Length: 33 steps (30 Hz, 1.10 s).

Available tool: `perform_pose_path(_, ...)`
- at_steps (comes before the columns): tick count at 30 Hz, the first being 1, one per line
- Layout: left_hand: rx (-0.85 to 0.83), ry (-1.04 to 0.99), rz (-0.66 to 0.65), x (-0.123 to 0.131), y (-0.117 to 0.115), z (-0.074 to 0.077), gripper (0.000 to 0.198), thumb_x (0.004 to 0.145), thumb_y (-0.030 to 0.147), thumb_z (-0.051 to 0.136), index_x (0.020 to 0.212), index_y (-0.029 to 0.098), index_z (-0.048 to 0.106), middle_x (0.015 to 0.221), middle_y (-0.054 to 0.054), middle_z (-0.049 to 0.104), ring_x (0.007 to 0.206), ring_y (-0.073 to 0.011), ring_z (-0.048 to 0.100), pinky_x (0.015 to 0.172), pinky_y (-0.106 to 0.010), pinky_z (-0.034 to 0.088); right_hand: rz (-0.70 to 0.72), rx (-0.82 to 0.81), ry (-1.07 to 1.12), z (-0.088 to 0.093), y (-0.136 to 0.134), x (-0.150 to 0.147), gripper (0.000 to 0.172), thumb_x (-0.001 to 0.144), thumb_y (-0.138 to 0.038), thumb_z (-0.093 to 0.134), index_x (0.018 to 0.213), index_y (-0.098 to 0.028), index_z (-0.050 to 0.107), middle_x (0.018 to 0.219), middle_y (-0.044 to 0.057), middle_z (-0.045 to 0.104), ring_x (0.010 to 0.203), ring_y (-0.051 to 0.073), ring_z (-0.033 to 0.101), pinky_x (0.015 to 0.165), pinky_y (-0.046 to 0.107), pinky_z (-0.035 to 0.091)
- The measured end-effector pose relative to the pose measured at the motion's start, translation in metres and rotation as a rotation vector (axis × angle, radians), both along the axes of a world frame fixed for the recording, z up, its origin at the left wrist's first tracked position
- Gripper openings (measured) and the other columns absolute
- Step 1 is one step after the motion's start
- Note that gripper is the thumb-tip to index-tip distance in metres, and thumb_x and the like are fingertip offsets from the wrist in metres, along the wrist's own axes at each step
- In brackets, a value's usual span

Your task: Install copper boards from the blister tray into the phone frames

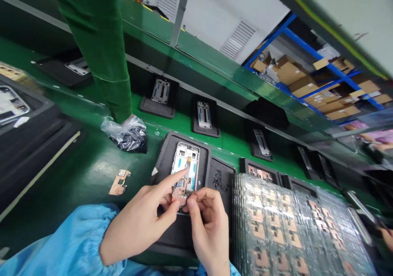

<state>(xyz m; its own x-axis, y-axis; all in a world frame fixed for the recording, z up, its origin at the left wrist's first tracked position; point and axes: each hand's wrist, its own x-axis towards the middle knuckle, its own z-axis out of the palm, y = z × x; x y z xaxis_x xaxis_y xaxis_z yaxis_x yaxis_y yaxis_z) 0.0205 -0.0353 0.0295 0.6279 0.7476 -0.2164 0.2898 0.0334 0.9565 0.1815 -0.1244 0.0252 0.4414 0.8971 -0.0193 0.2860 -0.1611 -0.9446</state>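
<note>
A silver metal phone frame (186,146) with a brushed finish lies in a matt black rubbery tray (162,161), under a dull copper-coloured circuit board (181,188), on a glossy green bench (89,161). Shiny clear plastic film (294,227) wraps nearby stacks; a soft pale-blue cloth sleeve (67,235) creases at left.

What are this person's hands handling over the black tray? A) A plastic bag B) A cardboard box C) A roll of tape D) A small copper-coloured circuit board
D. The right hand pinches a copper-coloured circuit board above a phone frame in a black tray, the left hand close by.
</note>
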Motion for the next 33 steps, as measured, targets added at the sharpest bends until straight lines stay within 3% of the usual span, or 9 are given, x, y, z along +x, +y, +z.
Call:
perform_pose_path(3,0.091,0.040,-0.024,-0.003,0.000,-0.001,0.058,0.102,0.036,0.055,0.159,0.045,0.048,0.102,0.002,0.082,0.089,-0.0213,0.077,0.058,-0.020,0.057,0.014,-0.009,-0.075,0.002,-0.001,0.001,0.007,0.104,-0.030,0.065,0.103,-0.024,0.062,0.088,0.003,0.073,0.076,0.017,0.075,0.071,0.026,0.063)
perform_pose_path(6,0.157,0.037,-0.026,-0.005,0.002,-0.002,0.058,0.102,0.035,0.056,0.157,0.053,0.048,0.101,0.006,0.081,0.084,-0.0195,0.075,0.054,-0.018,0.055,0.021,-0.012,-0.107,0.002,-0.002,0.001,0.007,0.103,-0.030,0.065,0.101,-0.024,0.062,0.087,0.003,0.072,0.074,0.017,0.072,0.069,0.026,0.062)
perform_pose_path(10,0.039,-0.004,-0.085,-0.006,0.006,0.000,0.061,0.101,0.034,0.057,0.159,0.048,0.046,0.090,0.004,0.078,0.077,-0.0176,0.074,0.049,-0.016,0.052,0.024,0.025,0.010,0.003,-0.005,-0.001,0.015,0.102,-0.032,0.068,0.094,-0.024,0.057,0.082,0.001,0.066,0.072,0.015,0.066,0.066,0.024,0.057)
perform_pose_path(16,-0.304,-0.219,-0.074,-0.004,0.011,0.005,0.067,0.097,0.032,0.063,0.162,0.026,0.045,0.094,-0.003,0.078,0.080,-0.0205,0.077,0.074,-0.030,0.067,0.072,0.004,0.245,0.016,-0.007,0.002,0.012,0.107,-0.037,0.060,0.107,-0.025,0.062,0.088,0.001,0.068,0.064,0.012,0.061,0.058,0.022,0.054)
perform_pose_path(21,-0.385,-0.223,-0.065,-0.004,0.012,0.007,0.063,0.100,0.040,0.063,0.158,0.021,0.046,0.083,-0.001,0.075,0.075,-0.0202,0.075,0.074,-0.030,0.063,0.031,0.016,0.219,0.015,-0.003,-0.001,0.014,0.101,-0.036,0.070,0.106,-0.024,0.064,0.086,0.000,0.068,0.068,0.012,0.063,0.062,0.022,0.053)
perform_pose_path(25,-0.400,-0.296,-0.034,0.000,0.023,0.016,0.043,0.102,0.044,0.060,0.136,0.017,0.062,0.086,-0.003,0.077,0.079,-0.0195,0.073,0.077,-0.030,0.059,0.011,0.048,0.223,0.017,-0.002,0.001,0.015,0.100,-0.036,0.073,0.103,-0.024,0.063,0.076,-0.003,0.065,0.059,0.011,0.060,0.056,0.020,0.051)
perform_pose_path(29,-0.593,-0.416,0.024,0.016,0.028,0.032,0.040,0.092,0.042,0.069,0.121,0.017,0.059,0.081,-0.003,0.076,0.078,-0.0174,0.072,0.079,-0.028,0.058,0.103,0.367,0.088,0.023,0.001,0.016,0.034,0.099,-0.047,0.073,0.126,-0.027,0.063,0.102,0.006,0.076,0.088,0.020,0.075,0.074,0.029,0.062)
perform_pose_path(31,-0.664,-0.439,0.016,0.028,0.021,0.039,0.040,0.090,0.044,0.065,0.119,0.018,0.055,0.085,-0.003,0.075,0.081,-0.0176,0.074,0.080,-0.029,0.059,0.104,0.569,-0.043,0.021,0.006,0.020,0.036,0.095,-0.043,0.079,0.124,-0.026,0.065,0.116,0.010,0.076,0.109,0.025,0.073,0.089,0.037,0.062)
perform_pose_path(33,-0.661,-0.425,-0.036,0.040,0.013,0.044,0.037,0.092,0.045,0.058,0.117,0.018,0.053,0.093,-0.007,0.076,0.088,-0.0198,0.077,0.084,-0.032,0.061,0.014,0.698,-0.161,0.015,0.012,0.020,0.029,0.092,-0.031,0.083,0.116,-0.025,0.066,0.114,0.010,0.077,0.111,0.026,0.072,0.095,0.042,0.061)
